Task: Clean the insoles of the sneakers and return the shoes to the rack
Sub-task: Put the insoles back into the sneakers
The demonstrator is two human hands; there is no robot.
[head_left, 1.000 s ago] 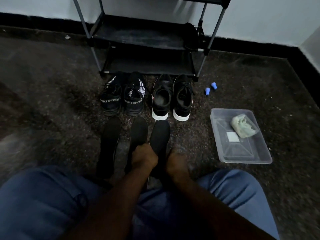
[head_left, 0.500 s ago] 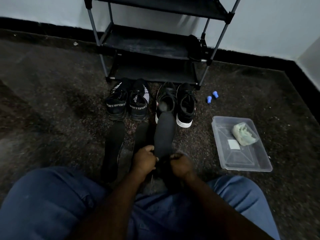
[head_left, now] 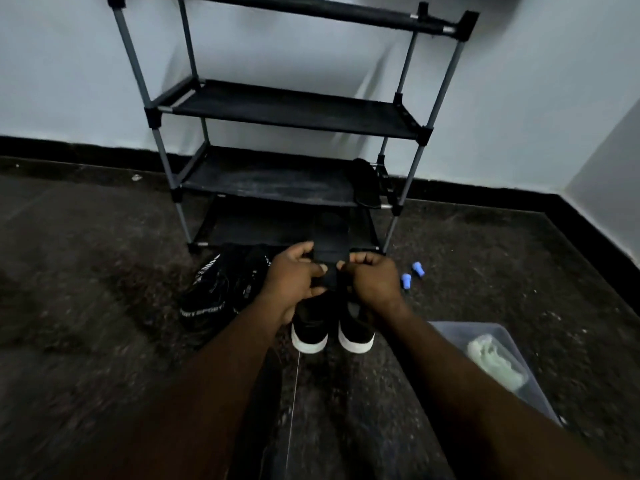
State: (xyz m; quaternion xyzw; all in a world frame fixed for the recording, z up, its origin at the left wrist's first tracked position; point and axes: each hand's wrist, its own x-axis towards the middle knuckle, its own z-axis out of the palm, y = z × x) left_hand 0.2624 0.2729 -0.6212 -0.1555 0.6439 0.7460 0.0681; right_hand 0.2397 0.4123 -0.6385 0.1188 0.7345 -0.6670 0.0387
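Both hands are raised in front of the shoe rack (head_left: 294, 109) and share one black insole (head_left: 330, 237). The left hand (head_left: 298, 277) pinches its left edge with thumb and curled fingers. The right hand (head_left: 372, 282) pinches the right edge the same way. The insole's lower end sits between the two hands, and the rest rises upright toward 12 o'clock, overlapping the rack's lowest shelf behind it.

Directly under the hands, at 6 o'clock, the white-soled sneakers (head_left: 310, 329) stand side by side on the floor (head_left: 104, 306), heels toward the person. The hands and wrists cover their openings. At 8 o'clock of the left hand lie the sport sneakers (head_left: 214, 292), black with white lettering on the heel band, partly hidden by the left forearm.

Just beside the right hand, at 3 o'clock, two small blue pieces (head_left: 407, 282) lie on the floor. At 5 o'clock a clear tray (head_left: 491, 329) holds a pale green cloth (head_left: 495, 358); the right forearm crosses its near corner. On the right end of the rack's third shelf rests a dark object (head_left: 367, 183), too dim to identify.
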